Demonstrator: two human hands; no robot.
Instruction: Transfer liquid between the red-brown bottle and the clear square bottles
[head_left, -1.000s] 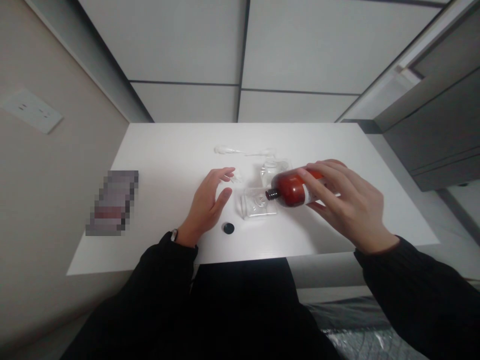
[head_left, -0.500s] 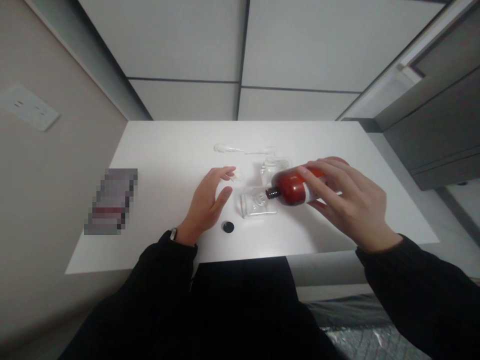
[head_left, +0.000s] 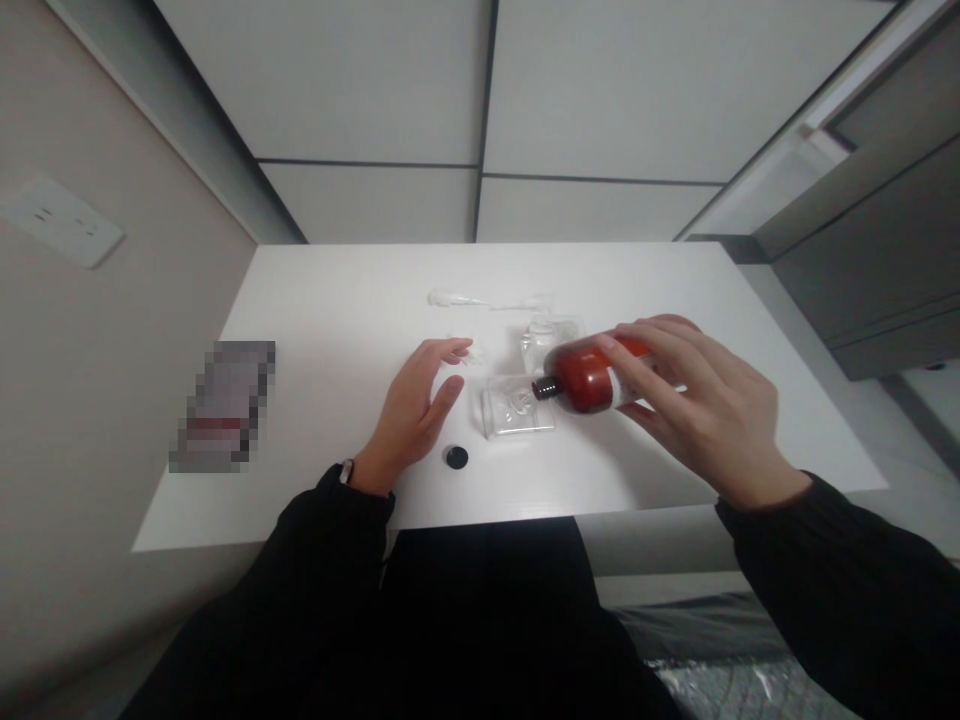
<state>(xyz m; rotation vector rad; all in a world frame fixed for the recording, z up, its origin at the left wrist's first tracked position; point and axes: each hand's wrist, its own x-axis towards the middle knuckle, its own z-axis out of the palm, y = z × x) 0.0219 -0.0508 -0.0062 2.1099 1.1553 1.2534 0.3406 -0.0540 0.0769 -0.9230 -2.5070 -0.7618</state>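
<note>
Our right hand (head_left: 705, 405) grasps the red-brown bottle (head_left: 589, 372) around its body, thumb and fingers closed about its sides. We hold it above the white table (head_left: 337, 300), right of centre, lying over on its side rather than upright. Its long axis runs nearly level across our view, from the base, on our right and a little farther off, to the threaded dark neck (head_left: 546, 388), which points to our left and slightly toward us. That neck sits over the right part of the nearer clear container (head_left: 499, 415) in our view; we cannot tell whether the two touch, or whether anything flows.

Our left hand (head_left: 412, 410) grips nothing that we can see, its fingers loosely curled and thumb apart, near a small clear piece (head_left: 472, 352) too faint to identify. A black cap (head_left: 457, 457) lies just beside the thumb, on our near side.

Our fingers hide most of the white label (head_left: 616, 387) and much of the bottle's rear half. The bottle partly covers the farther clear container (head_left: 547, 338). Beyond, a thin transparent item (head_left: 450, 298) almost melts into the tabletop, and the object at far left (head_left: 225, 400) is pixelated past recognition.
</note>
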